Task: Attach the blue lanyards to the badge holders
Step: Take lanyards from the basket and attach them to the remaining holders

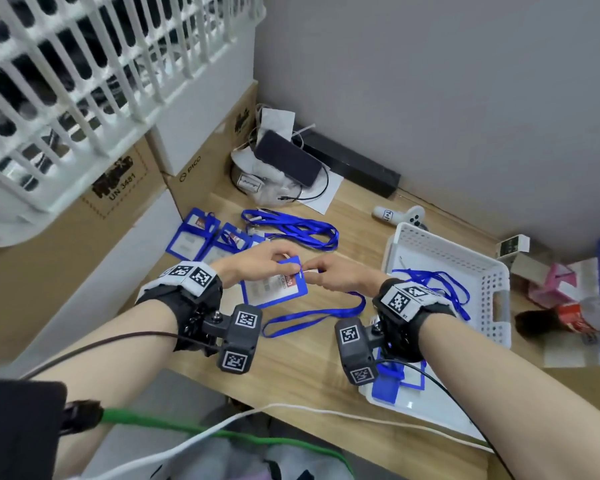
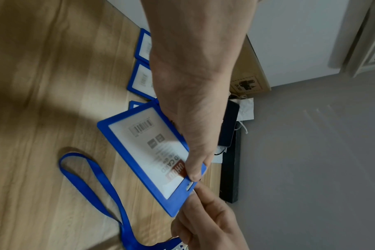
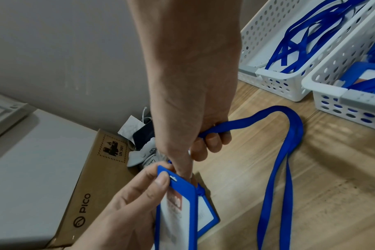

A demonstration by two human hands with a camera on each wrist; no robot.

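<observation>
My left hand (image 1: 290, 264) pinches the top edge of a blue-framed badge holder (image 1: 274, 287) beside its slot and lifts it off the wooden table. In the left wrist view the thumb presses the badge holder (image 2: 148, 152) near the slot. My right hand (image 1: 312, 274) pinches the clip end of a blue lanyard (image 1: 312, 317) right at that slot. The clip itself is hidden by the fingers. In the right wrist view the lanyard (image 3: 289, 152) runs out of my right hand (image 3: 183, 169) and loops over the table.
Several blue badge holders (image 1: 201, 233) and loose lanyards (image 1: 291, 230) lie further back. A white basket (image 1: 409, 233) at right holds more lanyards. A nearer basket (image 3: 332, 96) holds holders. Cardboard boxes (image 1: 201, 161) stand at left, a dark phone (image 1: 288, 157) behind, a bottle (image 1: 568, 317) far right.
</observation>
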